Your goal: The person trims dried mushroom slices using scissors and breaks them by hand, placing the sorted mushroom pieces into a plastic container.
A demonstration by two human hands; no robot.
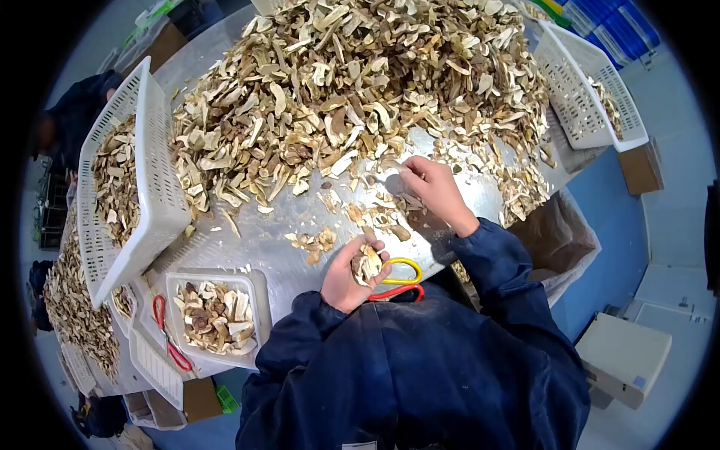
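My left hand (346,279) is curled palm up around a few dried mushroom slices (367,264), just in front of my body. Over the metal table, my right hand (436,193) has its thumb and forefinger pinched together on what looks like a pale mushroom slice (391,164), partly blurred. A large heap of dried mushroom slices (337,97) rises beyond both hands. Loose slices and crumbs (375,214) lie between them. Close to my left hand, at the table's near edge, are a yellow handle loop (406,264) and a red handle loop (401,291); their blades are hidden.
A tilted white basket of slices (161,180) stands left, another white basket (581,97) at right. Nearer are a white tray of larger pieces (259,300) and red-handled scissors (166,334). A lined bin (559,236) stands below at right. Another person's dark sleeve (75,112) shows far left.
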